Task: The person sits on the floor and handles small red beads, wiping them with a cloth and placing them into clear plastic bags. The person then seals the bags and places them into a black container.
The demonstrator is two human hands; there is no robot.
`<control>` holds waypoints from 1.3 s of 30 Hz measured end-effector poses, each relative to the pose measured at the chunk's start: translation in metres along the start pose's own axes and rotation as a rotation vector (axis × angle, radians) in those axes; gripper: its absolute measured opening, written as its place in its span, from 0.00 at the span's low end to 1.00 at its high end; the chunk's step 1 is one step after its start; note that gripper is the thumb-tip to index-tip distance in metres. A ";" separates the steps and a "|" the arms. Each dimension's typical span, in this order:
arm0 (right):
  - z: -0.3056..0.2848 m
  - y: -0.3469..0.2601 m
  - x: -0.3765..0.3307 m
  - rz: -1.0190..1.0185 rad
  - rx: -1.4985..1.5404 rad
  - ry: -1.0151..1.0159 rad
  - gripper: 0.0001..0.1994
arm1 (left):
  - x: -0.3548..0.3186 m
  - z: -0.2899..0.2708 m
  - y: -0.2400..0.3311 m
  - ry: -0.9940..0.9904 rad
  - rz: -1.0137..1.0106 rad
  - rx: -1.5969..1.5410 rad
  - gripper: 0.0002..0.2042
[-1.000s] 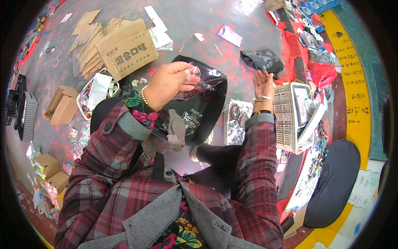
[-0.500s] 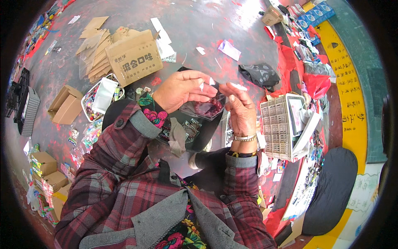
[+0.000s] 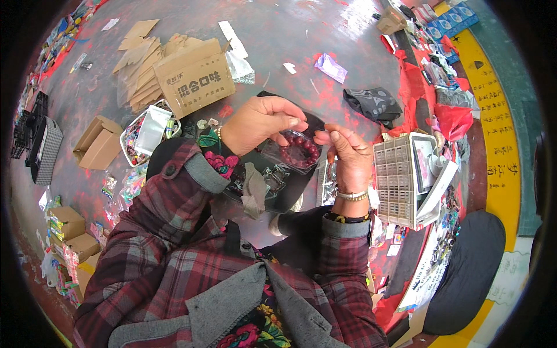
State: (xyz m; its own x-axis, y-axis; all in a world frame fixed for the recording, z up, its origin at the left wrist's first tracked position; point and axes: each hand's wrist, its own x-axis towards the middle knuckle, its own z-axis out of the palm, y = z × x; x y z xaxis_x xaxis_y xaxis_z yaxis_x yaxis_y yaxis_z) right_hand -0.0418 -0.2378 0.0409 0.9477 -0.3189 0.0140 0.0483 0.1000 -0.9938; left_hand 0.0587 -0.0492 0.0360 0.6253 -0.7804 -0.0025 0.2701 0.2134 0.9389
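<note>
Both hands, left [image 3: 261, 123] and right [image 3: 348, 153], pinching clear bag [image 3: 284, 155] holding bracelet [image 3: 300, 149]; crate [image 3: 397, 180] just right, box [image 3: 194, 76] upper left.

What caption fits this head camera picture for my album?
Both hands, left hand and right hand, hold a clear bag with a dark red bead bracelet above a cluttered floor.

Bare floor [image 3: 290, 35] lies open ahead; cardboard box [image 3: 194, 78] crowds the left, white basket [image 3: 397, 180] the right.
</note>
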 end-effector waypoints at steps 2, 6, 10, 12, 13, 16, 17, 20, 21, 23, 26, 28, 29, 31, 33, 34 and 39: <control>-0.003 0.001 0.000 -0.007 0.009 -0.014 0.10 | 0.000 0.001 0.002 0.018 -0.032 0.014 0.09; -0.002 -0.002 -0.002 -0.092 0.034 -0.058 0.11 | 0.000 -0.004 -0.005 0.034 -0.017 -0.103 0.09; 0.001 -0.001 -0.004 -0.112 -0.049 -0.008 0.09 | 0.000 -0.004 -0.006 0.015 -0.008 -0.122 0.09; -0.003 0.000 -0.004 -0.106 -0.074 0.016 0.08 | 0.000 -0.004 -0.006 0.009 -0.015 -0.133 0.09; -0.004 0.000 -0.004 -0.103 -0.086 0.028 0.08 | -0.001 -0.004 -0.005 0.000 -0.015 -0.128 0.10; -0.003 -0.004 -0.007 -0.107 -0.112 0.028 0.07 | -0.004 -0.004 0.002 -0.035 -0.005 -0.106 0.10; -0.003 -0.004 -0.008 -0.115 -0.089 0.018 0.07 | -0.004 -0.005 0.003 -0.052 0.006 -0.093 0.11; -0.005 -0.002 -0.009 -0.142 -0.001 -0.007 0.09 | -0.006 -0.008 0.003 -0.100 0.041 -0.100 0.12; -0.006 0.000 -0.009 -0.156 0.030 -0.025 0.09 | -0.007 -0.009 0.003 -0.115 0.053 -0.110 0.12; -0.008 0.002 -0.008 -0.186 0.088 -0.061 0.09 | -0.008 -0.010 0.006 -0.121 0.019 -0.154 0.12; -0.008 0.001 -0.009 -0.204 0.089 -0.098 0.08 | -0.007 -0.015 0.004 -0.163 -0.005 -0.228 0.12; -0.009 0.002 -0.009 -0.252 0.070 -0.137 0.07 | -0.006 -0.016 0.000 -0.193 -0.002 -0.279 0.12; -0.011 0.003 -0.007 -0.288 0.062 -0.171 0.07 | -0.005 -0.016 -0.001 -0.204 0.004 -0.304 0.11; -0.014 0.003 -0.005 -0.345 0.022 -0.219 0.07 | -0.004 -0.016 -0.002 -0.209 0.011 -0.331 0.10; -0.014 0.001 -0.004 -0.387 -0.040 -0.244 0.07 | -0.004 -0.015 -0.003 -0.195 0.011 -0.335 0.09; -0.014 0.000 -0.004 -0.408 -0.099 -0.240 0.07 | -0.003 -0.015 -0.004 -0.186 0.024 -0.345 0.09; -0.014 -0.008 -0.006 -0.491 -0.373 -0.217 0.08 | -0.002 -0.011 -0.002 -0.155 0.056 -0.459 0.08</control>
State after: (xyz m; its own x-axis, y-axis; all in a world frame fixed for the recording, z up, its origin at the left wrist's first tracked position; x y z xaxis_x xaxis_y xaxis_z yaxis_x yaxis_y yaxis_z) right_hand -0.0522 -0.2496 0.0469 0.8872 -0.0426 0.4594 0.4164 -0.3546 -0.8372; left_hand 0.0644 -0.0417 0.0305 0.5414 -0.8310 0.1274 0.5561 0.4677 0.6870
